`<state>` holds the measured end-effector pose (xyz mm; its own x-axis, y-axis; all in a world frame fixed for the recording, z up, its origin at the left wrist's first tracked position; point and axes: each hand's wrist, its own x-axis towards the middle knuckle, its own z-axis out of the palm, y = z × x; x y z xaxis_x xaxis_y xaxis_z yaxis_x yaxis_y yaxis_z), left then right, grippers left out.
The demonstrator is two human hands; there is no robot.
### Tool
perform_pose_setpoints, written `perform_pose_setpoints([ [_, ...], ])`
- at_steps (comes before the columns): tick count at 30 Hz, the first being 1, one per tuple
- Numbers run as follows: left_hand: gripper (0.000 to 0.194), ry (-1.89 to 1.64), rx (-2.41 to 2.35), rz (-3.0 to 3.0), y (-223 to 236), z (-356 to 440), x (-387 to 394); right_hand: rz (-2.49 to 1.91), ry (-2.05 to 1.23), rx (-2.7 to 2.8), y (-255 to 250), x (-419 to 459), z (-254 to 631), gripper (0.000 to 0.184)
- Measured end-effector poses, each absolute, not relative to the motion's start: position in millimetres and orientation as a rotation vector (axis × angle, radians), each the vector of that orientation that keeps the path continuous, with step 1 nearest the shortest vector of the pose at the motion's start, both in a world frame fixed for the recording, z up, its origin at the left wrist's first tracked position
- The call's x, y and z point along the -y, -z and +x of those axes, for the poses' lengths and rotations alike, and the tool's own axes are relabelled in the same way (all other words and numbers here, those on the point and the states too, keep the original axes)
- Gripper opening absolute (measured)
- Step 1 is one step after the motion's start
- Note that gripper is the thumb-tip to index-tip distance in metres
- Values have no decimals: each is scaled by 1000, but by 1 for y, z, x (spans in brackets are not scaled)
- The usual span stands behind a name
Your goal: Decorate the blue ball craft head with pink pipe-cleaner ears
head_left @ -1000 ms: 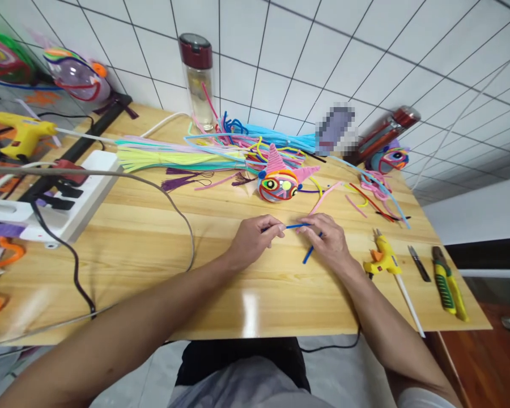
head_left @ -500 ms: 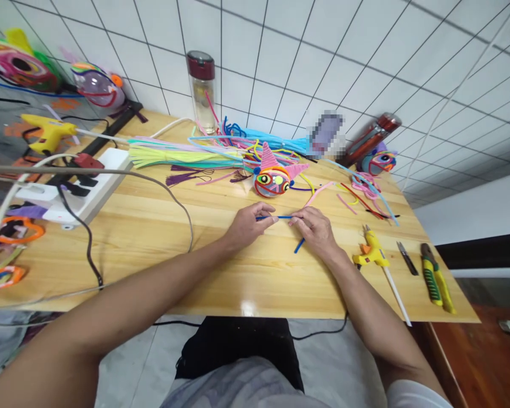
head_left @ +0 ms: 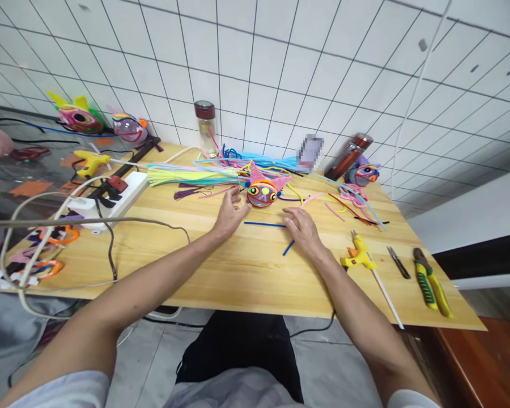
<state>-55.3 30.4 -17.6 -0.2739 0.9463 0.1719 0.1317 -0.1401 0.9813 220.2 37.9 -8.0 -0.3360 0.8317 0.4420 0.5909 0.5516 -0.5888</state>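
My left hand (head_left: 230, 214) is open beside the fish-like ornament (head_left: 261, 194), a clear round body with big yellow-and-black eyes and pink pipe-cleaner ears. Its thumb and fingers are apart at the ornament's left side; whether they touch it I cannot tell. A straight blue pipe cleaner (head_left: 263, 224) lies on the wooden table (head_left: 221, 277) in front of the ornament. Over its right end rests my right hand (head_left: 304, 229), fingers loosely spread. Another short blue piece (head_left: 288, 247) sticks out below that hand; the hand hides whether the two join.
Bundled pipe cleaners (head_left: 187, 174) lie behind, near a glass bottle (head_left: 206, 127) and a red flask (head_left: 351, 156). On the right are a yellow glue gun (head_left: 361, 254), small snips (head_left: 398, 262) and pliers (head_left: 431, 282). A power strip (head_left: 114, 204) with cables stands left.
My left hand has let go of the blue pipe cleaner and moved left and up to the ornament's side. The pipe cleaner now lies on the table, my right hand's fingers loosened. The view has shifted.
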Motion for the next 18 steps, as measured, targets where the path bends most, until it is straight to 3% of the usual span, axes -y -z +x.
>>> perform_pose_setpoints([
  [7,85,-1359,-1353,1245,14,-59,-47,-1212,-970,1620,-1,-61,215,47],
  [11,96,-1363,-1206,1403,14,-57,-56,-1197,-1065,1565,-2,-87,194,52],
  [18,90,-1341,-1168,1431,10,-51,-74,-1123,-1191,1541,-11,-98,162,49],
])
